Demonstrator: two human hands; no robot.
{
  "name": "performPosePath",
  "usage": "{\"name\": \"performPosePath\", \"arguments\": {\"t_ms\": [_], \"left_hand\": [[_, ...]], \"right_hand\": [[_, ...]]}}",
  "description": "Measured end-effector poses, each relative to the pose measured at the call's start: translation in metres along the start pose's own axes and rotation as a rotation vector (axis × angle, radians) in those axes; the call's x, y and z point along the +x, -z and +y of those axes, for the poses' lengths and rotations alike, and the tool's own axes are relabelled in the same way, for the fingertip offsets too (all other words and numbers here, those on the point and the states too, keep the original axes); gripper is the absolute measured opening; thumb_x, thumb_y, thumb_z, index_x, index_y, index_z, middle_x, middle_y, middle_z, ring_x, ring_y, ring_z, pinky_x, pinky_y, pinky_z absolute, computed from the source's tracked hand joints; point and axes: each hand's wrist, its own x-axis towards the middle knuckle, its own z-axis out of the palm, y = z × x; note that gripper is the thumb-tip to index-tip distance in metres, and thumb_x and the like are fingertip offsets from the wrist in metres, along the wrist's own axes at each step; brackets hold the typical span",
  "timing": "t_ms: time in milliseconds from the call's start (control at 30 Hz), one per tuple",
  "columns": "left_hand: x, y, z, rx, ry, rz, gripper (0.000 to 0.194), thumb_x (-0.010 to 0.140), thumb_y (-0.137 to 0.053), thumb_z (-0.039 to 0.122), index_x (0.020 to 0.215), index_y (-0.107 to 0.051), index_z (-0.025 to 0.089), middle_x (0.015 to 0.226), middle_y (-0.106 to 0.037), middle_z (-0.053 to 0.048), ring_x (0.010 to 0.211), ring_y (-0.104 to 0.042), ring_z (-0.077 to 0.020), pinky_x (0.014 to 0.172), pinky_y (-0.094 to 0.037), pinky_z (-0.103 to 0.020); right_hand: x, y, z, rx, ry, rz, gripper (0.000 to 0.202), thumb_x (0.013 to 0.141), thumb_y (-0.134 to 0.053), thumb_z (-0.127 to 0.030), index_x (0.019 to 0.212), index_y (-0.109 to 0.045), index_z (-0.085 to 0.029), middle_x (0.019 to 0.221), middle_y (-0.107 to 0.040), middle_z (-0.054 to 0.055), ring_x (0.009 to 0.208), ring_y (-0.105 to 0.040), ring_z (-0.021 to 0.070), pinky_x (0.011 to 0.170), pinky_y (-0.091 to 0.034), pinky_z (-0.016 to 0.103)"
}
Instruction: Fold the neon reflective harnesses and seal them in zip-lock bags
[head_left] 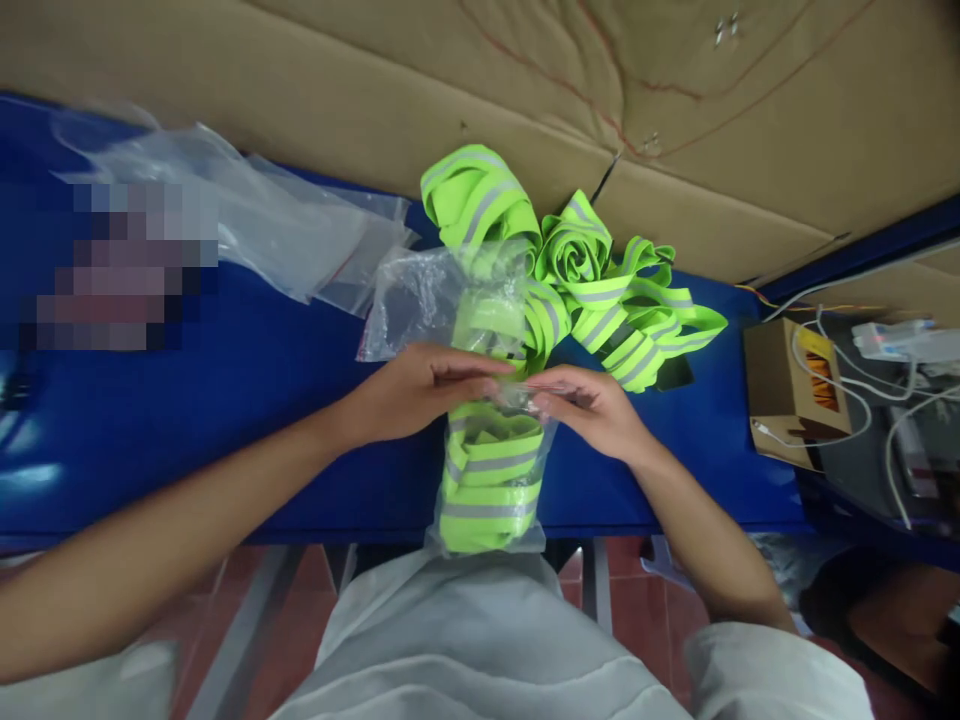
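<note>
A clear plastic bag [435,532] lies at the table's near edge with a folded lime-green strap [492,490] inside, striped in silver grey. My left hand [420,390] and my right hand [596,408] meet at the bag's upper end, the thumb and fingers of each pinching the plastic. Just beyond them rests a second clear bag [491,315] over more green strap. Behind, several coiled reflective straps [480,195] are heaped against the cardboard. One loose roll [576,245] shows its spiral side. What lies beneath my fingers is partly hidden.
Flat clear bags [277,225] are spread across the left of the blue table [322,500]. A cardboard panel [375,70] with red wires closes off the back. At right stand a small cardboard box [795,390] and tangled white cables [862,390]. A blurred-out patch covers the far left.
</note>
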Motion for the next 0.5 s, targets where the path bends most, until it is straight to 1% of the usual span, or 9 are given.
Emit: {"name": "performPosePath", "arguments": {"t_ms": [67, 100, 133, 200, 267, 333, 400, 433, 500], "left_hand": [[0.0, 0.014, 0.002, 0.033, -0.032, -0.149, 0.051, 0.097, -0.066, 0.044, 0.146, -0.061, 0.029, 0.126, -0.076, -0.004, 0.116, -0.073, -0.0192, 0.098, -0.057, -0.027], [0.0, 0.02, 0.003, 0.08, -0.06, -0.208, 0.054, 0.1, -0.063, 0.041, 0.151, -0.055, 0.03, 0.134, -0.073, -0.004, 0.121, -0.071, -0.019, 0.1, -0.056, -0.028], [-0.001, 0.024, 0.004, 0.14, -0.093, -0.24, 0.053, 0.101, -0.061, 0.039, 0.153, -0.052, 0.029, 0.138, -0.07, -0.004, 0.123, -0.07, -0.0188, 0.101, -0.056, -0.028], [-0.003, 0.029, 0.006, 0.259, -0.154, -0.235, 0.051, 0.103, -0.057, 0.036, 0.153, -0.053, 0.027, 0.139, -0.069, -0.005, 0.12, -0.071, -0.0183, 0.101, -0.056, -0.028], [-0.007, 0.027, 0.008, 0.328, -0.206, -0.186, 0.05, 0.105, -0.055, 0.037, 0.153, -0.053, 0.024, 0.139, -0.07, -0.006, 0.119, -0.071, -0.0184, 0.104, -0.055, -0.029], [-0.013, 0.023, 0.01, 0.328, -0.237, -0.152, 0.051, 0.105, -0.054, 0.04, 0.154, -0.051, 0.025, 0.147, -0.063, -0.006, 0.129, -0.066, -0.02, 0.112, -0.051, -0.032], [-0.023, 0.018, 0.011, 0.274, -0.239, -0.13, 0.055, 0.106, -0.053, 0.04, 0.159, -0.044, 0.029, 0.156, -0.055, -0.005, 0.141, -0.058, -0.0208, 0.118, -0.046, -0.033], [-0.03, 0.017, 0.012, 0.246, -0.235, -0.125, 0.057, 0.107, -0.052, 0.039, 0.161, -0.039, 0.03, 0.158, -0.053, -0.004, 0.145, -0.054, -0.0204, 0.121, -0.043, -0.034], [-0.043, 0.015, 0.012, 0.237, -0.233, -0.118, 0.059, 0.108, -0.048, 0.037, 0.164, -0.032, 0.032, 0.155, -0.056, -0.004, 0.147, -0.051, -0.0195, 0.125, -0.04, -0.037]], "right_hand": [[-0.001, 0.012, -0.001, 0.056, -0.042, -0.104, 0.027, 0.095, -0.073, -0.04, 0.111, -0.079, -0.02, 0.092, -0.082, 0.004, 0.078, -0.077, 0.0146, 0.073, -0.062, 0.025], [-0.001, 0.015, -0.002, 0.068, -0.053, -0.122, 0.027, 0.095, -0.073, -0.04, 0.111, -0.08, -0.02, 0.093, -0.082, 0.004, 0.08, -0.077, 0.0151, 0.074, -0.062, 0.025], [-0.002, 0.017, -0.002, 0.078, -0.059, -0.116, 0.026, 0.095, -0.074, -0.04, 0.11, -0.08, -0.019, 0.093, -0.082, 0.005, 0.083, -0.078, 0.0154, 0.076, -0.062, 0.025], [-0.003, 0.015, -0.001, 0.113, -0.059, -0.055, 0.025, 0.093, -0.076, -0.041, 0.106, -0.081, -0.019, 0.091, -0.082, 0.004, 0.083, -0.078, 0.0154, 0.077, -0.061, 0.025], [-0.004, 0.01, 0.0, 0.149, -0.05, -0.012, 0.025, 0.092, -0.077, -0.042, 0.102, -0.081, -0.02, 0.089, -0.082, 0.004, 0.081, -0.077, 0.0154, 0.078, -0.061, 0.025], [-0.004, 0.005, 0.001, 0.166, -0.035, -0.013, 0.025, 0.091, -0.078, -0.042, 0.102, -0.082, -0.021, 0.087, -0.082, 0.003, 0.079, -0.077, 0.0156, 0.077, -0.061, 0.025], [-0.004, 0.003, 0.0, 0.175, -0.021, -0.028, 0.026, 0.09, -0.079, -0.043, 0.104, -0.082, -0.022, 0.088, -0.082, 0.003, 0.078, -0.077, 0.0163, 0.075, -0.062, 0.026], [-0.005, 0.002, -0.001, 0.181, -0.016, -0.039, 0.027, 0.09, -0.079, -0.044, 0.105, -0.082, -0.022, 0.089, -0.082, 0.003, 0.079, -0.077, 0.0169, 0.075, -0.062, 0.027], [-0.007, 0.0, -0.003, 0.192, -0.008, -0.075, 0.03, 0.091, -0.077, -0.046, 0.11, -0.082, -0.023, 0.093, -0.082, 0.004, 0.083, -0.078, 0.0188, 0.075, -0.062, 0.029]]}}
